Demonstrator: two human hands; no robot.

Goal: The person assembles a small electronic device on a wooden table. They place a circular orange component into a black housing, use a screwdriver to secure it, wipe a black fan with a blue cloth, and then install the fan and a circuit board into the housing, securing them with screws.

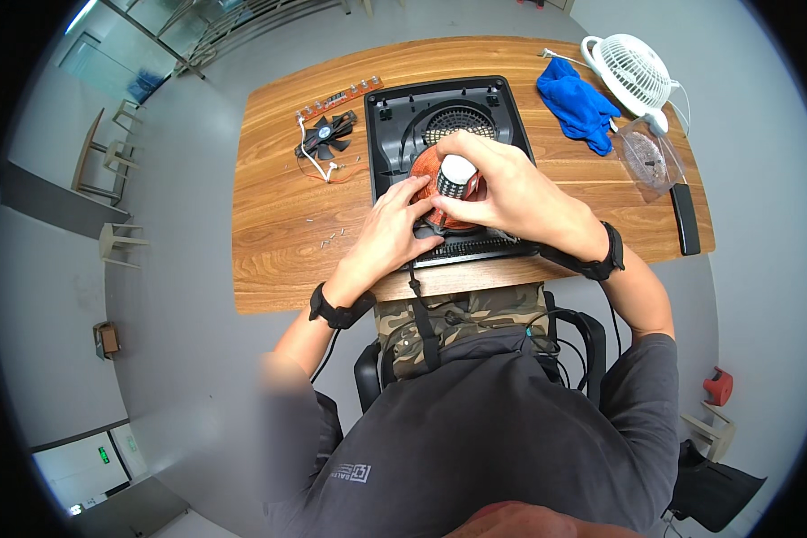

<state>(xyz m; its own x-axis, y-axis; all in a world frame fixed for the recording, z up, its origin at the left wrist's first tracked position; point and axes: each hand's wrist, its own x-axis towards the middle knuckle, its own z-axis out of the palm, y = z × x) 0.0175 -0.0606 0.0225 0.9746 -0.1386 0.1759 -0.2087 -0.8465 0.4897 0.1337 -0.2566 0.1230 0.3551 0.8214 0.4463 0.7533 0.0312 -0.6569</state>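
Hands at work over an open black induction-cooker housing, which lies at the middle of the wooden desk. The copper-coloured coil sits within its near half. The right hand has its fingers clamped around a stubby cylindrical tool, apparently a screwdriver, held upright above the coil. The left hand lies on the coil's left side, thumb and fingers apart, the fingertips just beside the tool; whether they steady a small part cannot be told.

The chief hazard is judged to be slippage: a tilted tool or uneven pressure could drive the tip, hidden here, across the windings, scoring them, or into the adjacent left fingers. Should the left hand press unevenly, the coil could shift out of line beneath the tool. Overtightening could crack a plastic mount.

At the desk's left, loose screws lie uncontained; a brushing forearm could scatter them. The black cooling fan and red circuit strip lie farther off, their thin leads liable to snag. A black cord hangs at the near edge, where a tug could drag the housing.
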